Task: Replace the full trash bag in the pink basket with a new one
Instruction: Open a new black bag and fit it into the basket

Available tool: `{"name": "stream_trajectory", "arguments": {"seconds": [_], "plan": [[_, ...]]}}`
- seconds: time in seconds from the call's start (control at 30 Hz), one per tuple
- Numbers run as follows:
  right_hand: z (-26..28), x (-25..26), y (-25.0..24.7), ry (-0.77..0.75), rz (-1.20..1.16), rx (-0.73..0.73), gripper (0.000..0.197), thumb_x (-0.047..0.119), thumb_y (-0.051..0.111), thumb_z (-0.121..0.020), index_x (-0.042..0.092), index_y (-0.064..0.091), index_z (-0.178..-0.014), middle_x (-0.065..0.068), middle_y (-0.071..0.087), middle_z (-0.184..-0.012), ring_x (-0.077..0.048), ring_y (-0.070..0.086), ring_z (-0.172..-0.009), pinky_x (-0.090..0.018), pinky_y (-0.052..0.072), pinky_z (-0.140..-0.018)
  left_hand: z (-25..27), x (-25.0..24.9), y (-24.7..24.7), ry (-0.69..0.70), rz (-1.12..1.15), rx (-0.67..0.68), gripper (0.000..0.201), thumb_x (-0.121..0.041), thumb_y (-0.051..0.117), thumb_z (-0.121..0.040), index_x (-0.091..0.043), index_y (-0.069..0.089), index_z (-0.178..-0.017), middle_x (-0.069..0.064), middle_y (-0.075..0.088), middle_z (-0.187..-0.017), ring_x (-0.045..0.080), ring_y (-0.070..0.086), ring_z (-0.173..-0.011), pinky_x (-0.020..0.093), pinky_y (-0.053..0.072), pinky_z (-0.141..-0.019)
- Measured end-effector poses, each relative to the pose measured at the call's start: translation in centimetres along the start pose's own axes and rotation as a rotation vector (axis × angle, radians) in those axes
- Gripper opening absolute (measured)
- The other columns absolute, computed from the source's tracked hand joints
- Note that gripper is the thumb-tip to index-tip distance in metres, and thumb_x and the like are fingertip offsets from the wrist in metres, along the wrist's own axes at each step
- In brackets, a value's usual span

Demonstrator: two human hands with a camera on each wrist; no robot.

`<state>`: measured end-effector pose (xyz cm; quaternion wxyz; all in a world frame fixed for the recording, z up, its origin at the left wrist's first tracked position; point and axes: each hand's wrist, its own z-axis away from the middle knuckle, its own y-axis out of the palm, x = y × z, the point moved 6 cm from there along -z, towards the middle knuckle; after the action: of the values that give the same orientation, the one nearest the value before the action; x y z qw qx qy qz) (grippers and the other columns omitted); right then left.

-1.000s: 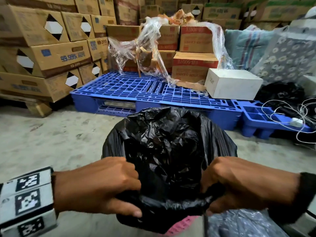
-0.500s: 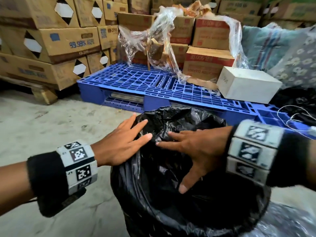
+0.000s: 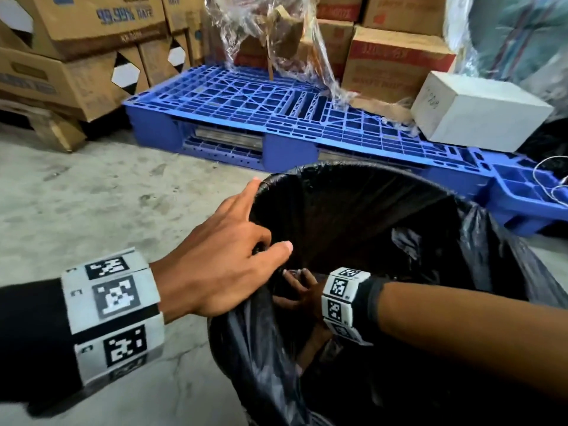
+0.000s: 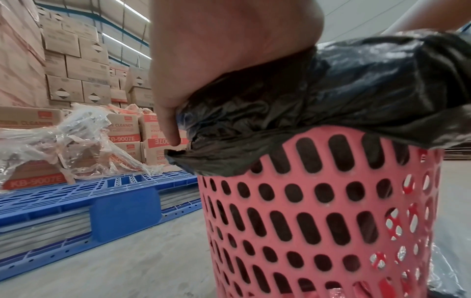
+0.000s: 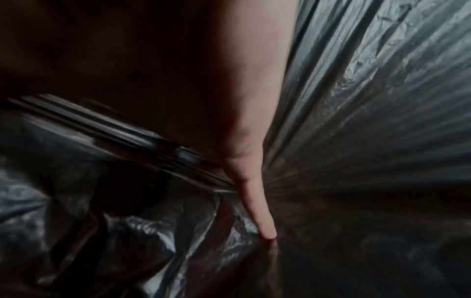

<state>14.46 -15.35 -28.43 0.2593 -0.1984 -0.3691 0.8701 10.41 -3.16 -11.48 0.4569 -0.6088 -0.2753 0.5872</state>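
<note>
Head view: the left hand rests on the basket's rim, thumb and curled fingers pinching the folded edge of the black bag, forefinger stretched along it. The right hand reaches down inside the bag, fingers loosely spread. Behind stand a blue pallet, a white box and cartons printed "99.99% RATE".

Left wrist view: the hand presses the bag's edge over the pink basket; cartons read "CLEANER" and "KB-9007E".

Right wrist view: one straight finger touches the bag's wall; the other fingers are hidden.
</note>
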Motion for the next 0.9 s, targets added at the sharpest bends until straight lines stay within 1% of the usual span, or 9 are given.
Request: {"name": "stream_trajectory", "arguments": {"seconds": [0.2, 0.33, 0.47, 0.6, 0.63, 0.7, 0.73, 0.83, 0.9], "plan": [[-0.6, 0.3, 2.2, 0.075, 0.016, 0.023, 0.083, 0.066, 0.045, -0.078, 0.036, 0.009, -0.146, -0.014, -0.007, -0.159, -0.051, 0.005, -0.140, -0.082, 0.026, -0.085, 0.0, -0.3, -0.2, 0.017, -0.047, -0.031, 0.053, -0.049, 0.037, -0.076, -0.003, 0.050, -0.053, -0.019, -0.018, -0.156, -0.008, 0.007, -0.137, 0.036, 0.038, -0.099], [0.6, -1.0, 0.1, -0.009, 0.070, 0.062, 0.089, 0.066, 0.053, -0.078, 0.041, 0.002, -0.147, -0.010, -0.009, -0.159, -0.039, 0.007, -0.144, -0.061, 0.015, -0.110, 0.1, -0.4, -0.4, 0.025, -0.040, -0.043, 0.050, -0.047, 0.037, -0.075, -0.003, 0.049, -0.056, -0.020, -0.018, -0.156, -0.005, 0.016, -0.134, 0.037, 0.041, -0.094], [1.0, -1.7, -0.7, -0.054, 0.196, 0.019, 0.088, 0.059, 0.061, -0.076, 0.043, 0.008, -0.145, -0.005, 0.009, -0.159, -0.029, 0.033, -0.135, -0.052, 0.034, -0.106, 0.0, -0.4, -0.4, 0.018, -0.043, -0.049, 0.047, -0.048, 0.038, -0.074, -0.004, 0.052, -0.063, -0.018, -0.016, -0.157, 0.000, 0.019, -0.135, 0.038, 0.038, -0.097], [2.6, -0.6, 0.7, -0.108, 0.288, 0.083, 0.080, 0.042, 0.057, -0.087, 0.029, 0.008, -0.149, -0.004, 0.001, -0.160, -0.024, 0.016, -0.143, -0.041, 0.026, -0.110, -0.1, -0.1, -0.1, 0.011, -0.047, -0.057, 0.046, -0.048, 0.038, -0.073, -0.006, 0.051, -0.063, -0.018, -0.015, -0.157, 0.007, 0.030, -0.130, 0.038, 0.040, -0.093], [2.2, -0.5, 0.5, -0.111, 0.253, 0.155, 0.093, 0.053, 0.066, -0.075, 0.029, 0.015, -0.148, -0.002, 0.007, -0.160, -0.021, 0.015, -0.144, -0.041, 0.029, -0.108, -0.2, -0.1, -0.1, 0.014, -0.051, -0.058, 0.046, -0.048, 0.038, -0.073, -0.005, 0.052, -0.064, -0.018, -0.015, -0.157, 0.007, 0.032, -0.128, 0.038, 0.040, -0.093], [2.4, -0.7, -0.2, -0.091, 0.109, 0.376, 0.134, 0.068, 0.073, -0.016, 0.025, 0.041, -0.139, 0.000, 0.039, -0.150, -0.018, 0.039, -0.135, -0.031, 0.043, -0.091, -0.3, 0.0, -0.2, 0.008, -0.050, -0.061, 0.046, -0.047, 0.038, -0.073, -0.005, 0.052, -0.065, -0.018, -0.015, -0.157, 0.009, 0.035, -0.126, 0.039, 0.041, -0.092], [2.6, -1.0, -1.3, -0.062, -0.017, 0.369, 0.131, 0.063, 0.070, -0.011, 0.019, 0.051, -0.133, -0.003, 0.052, -0.140, -0.021, 0.050, -0.127, -0.026, 0.046, -0.083, -0.3, -0.1, -0.3, -0.001, -0.046, -0.063, 0.046, -0.047, 0.039, -0.074, -0.004, 0.052, -0.066, -0.019, -0.014, -0.157, 0.010, 0.036, -0.126, 0.039, 0.041, -0.092], [5.6, -3.2, -7.4, 0.083, -0.248, 0.074, 0.089, 0.047, 0.074, -0.061, 0.008, 0.045, -0.135, -0.015, 0.050, -0.140, -0.030, 0.046, -0.129, -0.036, 0.041, -0.102, -0.4, 0.1, -0.3, -0.024, -0.030, -0.074, 0.043, -0.043, 0.046, -0.082, -0.003, 0.051, -0.067, -0.019, -0.011, -0.157, 0.015, 0.042, -0.123, 0.039, 0.042, -0.089], [9.4, -4.7, -10.3, 0.075, -0.289, 0.038, 0.088, 0.054, 0.075, -0.062, 0.018, 0.045, -0.136, -0.006, 0.054, -0.136, -0.025, 0.048, -0.128, -0.036, 0.039, -0.107, -0.4, 0.1, -0.4, -0.015, -0.025, -0.092, 0.040, -0.039, 0.049, -0.085, -0.003, 0.050, -0.066, -0.017, -0.010, -0.158, 0.018, 0.050, -0.115, 0.038, 0.042, -0.083]]}}
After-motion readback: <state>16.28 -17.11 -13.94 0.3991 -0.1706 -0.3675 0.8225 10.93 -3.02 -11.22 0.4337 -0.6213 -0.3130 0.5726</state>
